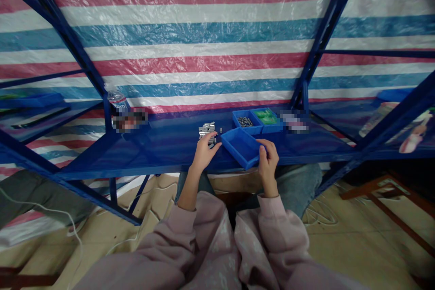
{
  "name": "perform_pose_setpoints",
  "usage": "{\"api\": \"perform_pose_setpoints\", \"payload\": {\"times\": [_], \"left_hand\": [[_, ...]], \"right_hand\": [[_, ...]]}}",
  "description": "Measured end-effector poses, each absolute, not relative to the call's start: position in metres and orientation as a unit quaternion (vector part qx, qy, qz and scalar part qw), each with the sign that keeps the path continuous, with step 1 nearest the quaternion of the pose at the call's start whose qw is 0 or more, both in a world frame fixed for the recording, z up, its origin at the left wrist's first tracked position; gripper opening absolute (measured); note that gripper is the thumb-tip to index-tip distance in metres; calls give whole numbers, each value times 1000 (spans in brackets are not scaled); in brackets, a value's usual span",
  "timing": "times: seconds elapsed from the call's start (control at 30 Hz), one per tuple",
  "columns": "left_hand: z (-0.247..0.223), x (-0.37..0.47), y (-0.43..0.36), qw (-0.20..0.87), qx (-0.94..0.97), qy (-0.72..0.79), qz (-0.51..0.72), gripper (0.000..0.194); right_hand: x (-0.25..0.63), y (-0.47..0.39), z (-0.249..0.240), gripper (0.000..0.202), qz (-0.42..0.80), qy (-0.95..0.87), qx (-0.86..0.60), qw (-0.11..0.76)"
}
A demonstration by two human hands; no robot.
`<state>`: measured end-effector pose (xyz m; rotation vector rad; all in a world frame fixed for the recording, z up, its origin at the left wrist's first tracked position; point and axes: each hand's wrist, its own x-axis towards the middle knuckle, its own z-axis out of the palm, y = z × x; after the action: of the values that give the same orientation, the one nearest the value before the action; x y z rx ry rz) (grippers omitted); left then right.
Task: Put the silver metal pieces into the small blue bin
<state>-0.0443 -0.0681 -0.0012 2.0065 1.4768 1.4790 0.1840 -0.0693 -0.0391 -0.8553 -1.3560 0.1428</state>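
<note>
A pile of small silvery metal pieces (206, 129) lies on the blue table, with one small piece (220, 130) apart to its right. Over the pile's near side is my left hand (203, 152), thumb and forefinger curved and apart, with nothing visible between them. An empty-looking blue plastic tray (242, 145) sits at a slant near the front edge. My right hand (268, 158) grips its right side, fingers at the rim. Behind it, a blue bin (238, 118) holds many small metal parts (245, 122).
Beside that bin stands another blue bin with a green packet (265, 116). A clear plastic bottle (117, 99) is at the back left. Blue metal posts (319, 41) frame the table (163, 145), and a striped plastic sheet (204, 13) hangs behind it. White cables lie on the floor.
</note>
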Motion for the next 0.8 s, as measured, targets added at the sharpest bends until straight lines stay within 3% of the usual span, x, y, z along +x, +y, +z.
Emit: {"api": "perform_pose_setpoints", "payload": {"times": [0.27,0.5,0.8], "left_hand": [[-16,-83,-78,63,677,544,492,29],[-22,-97,-83,73,686,544,478,35],[-19,-93,-87,53,728,562,389,36]], "right_hand": [[175,-67,-52,31,-9,-595,-373,712],[160,-76,-56,42,-54,-576,-387,718],[151,-83,-52,44,-37,-553,-426,715]]}}
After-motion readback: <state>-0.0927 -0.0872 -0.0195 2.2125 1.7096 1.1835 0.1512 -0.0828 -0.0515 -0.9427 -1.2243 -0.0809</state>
